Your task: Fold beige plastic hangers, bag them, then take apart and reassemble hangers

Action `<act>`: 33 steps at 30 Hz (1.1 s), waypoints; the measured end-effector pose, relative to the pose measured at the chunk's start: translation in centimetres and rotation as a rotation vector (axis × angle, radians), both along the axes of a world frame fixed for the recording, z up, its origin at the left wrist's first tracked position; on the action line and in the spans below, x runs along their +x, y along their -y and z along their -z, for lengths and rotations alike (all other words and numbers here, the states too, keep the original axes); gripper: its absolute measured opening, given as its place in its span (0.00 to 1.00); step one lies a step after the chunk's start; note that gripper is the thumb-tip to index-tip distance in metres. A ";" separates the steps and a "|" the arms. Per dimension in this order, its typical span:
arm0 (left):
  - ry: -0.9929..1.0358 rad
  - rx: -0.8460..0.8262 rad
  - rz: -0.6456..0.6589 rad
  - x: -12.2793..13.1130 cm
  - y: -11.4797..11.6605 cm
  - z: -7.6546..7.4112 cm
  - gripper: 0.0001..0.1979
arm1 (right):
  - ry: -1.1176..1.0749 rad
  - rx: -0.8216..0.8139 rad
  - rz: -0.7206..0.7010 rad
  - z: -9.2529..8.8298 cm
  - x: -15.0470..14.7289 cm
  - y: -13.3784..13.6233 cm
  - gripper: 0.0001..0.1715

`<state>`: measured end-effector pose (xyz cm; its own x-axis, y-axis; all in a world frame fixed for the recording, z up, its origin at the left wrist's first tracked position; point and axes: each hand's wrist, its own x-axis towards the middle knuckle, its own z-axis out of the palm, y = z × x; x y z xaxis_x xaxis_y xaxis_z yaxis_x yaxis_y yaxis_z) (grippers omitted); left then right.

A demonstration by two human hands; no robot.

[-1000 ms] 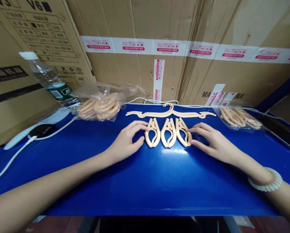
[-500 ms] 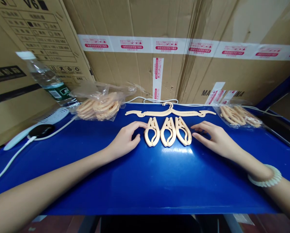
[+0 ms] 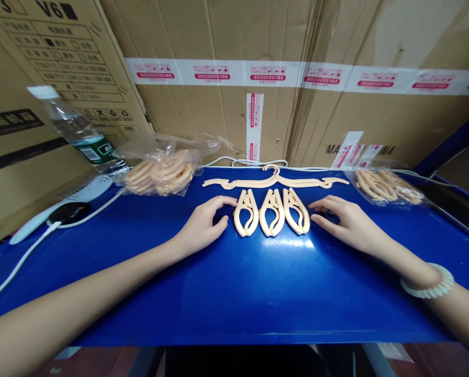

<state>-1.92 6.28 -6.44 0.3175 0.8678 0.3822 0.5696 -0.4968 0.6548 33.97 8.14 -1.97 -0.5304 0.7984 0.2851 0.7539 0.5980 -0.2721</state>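
Three cream folding hangers lie folded in a row on the blue table [image 3: 234, 293]: a left one [image 3: 236, 220], a middle one [image 3: 262, 220] and a right one [image 3: 305, 219]. Behind them an unfolded hanger [image 3: 254, 183] is spread flat, its hook pointing to the back. My left hand [image 3: 205, 222] rests beside the left folded hanger, index fingertip at its edge, thumb apart, holding nothing. On the other side my right hand [image 3: 346, 219], with a pale beaded bracelet on its wrist, lies close to the right folded hanger, fingers apart and nothing in them.
A clear bag of folded hangers [image 3: 171, 175] stands at the back left, near a tilted water bottle [image 3: 87, 139], a white hairbrush [image 3: 42, 217] and a black round device [image 3: 70, 212]. Another bag [image 3: 383, 186] and a dark tablet-like device [image 3: 458, 209] lie right. Cardboard boxes [image 3: 203, 120] wall the back.
The camera view has shifted very slightly. Both hands and all the hangers stay where they were.
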 end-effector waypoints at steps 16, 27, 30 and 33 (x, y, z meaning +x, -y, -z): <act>-0.051 0.157 0.028 0.4 0.6 -0.5 0.15 | -0.044 0.006 0.026 0.4 -0.1 -0.2 0.16; -0.051 0.179 0.066 0.5 0.8 -0.5 0.15 | -0.014 0.164 0.084 1.6 1.1 -3.8 0.21; -0.055 0.174 0.067 0.5 0.8 -0.5 0.15 | 0.038 0.177 0.083 1.4 1.5 -5.4 0.22; -0.060 0.169 0.073 0.5 0.9 -0.7 0.16 | 0.062 0.175 0.073 1.3 1.6 -6.8 0.21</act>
<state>-1.39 5.43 -5.78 0.4041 0.7666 0.4991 0.5632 -0.6384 0.5246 35.60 14.98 -3.29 -0.4936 0.7766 0.3915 0.8091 0.5752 -0.1209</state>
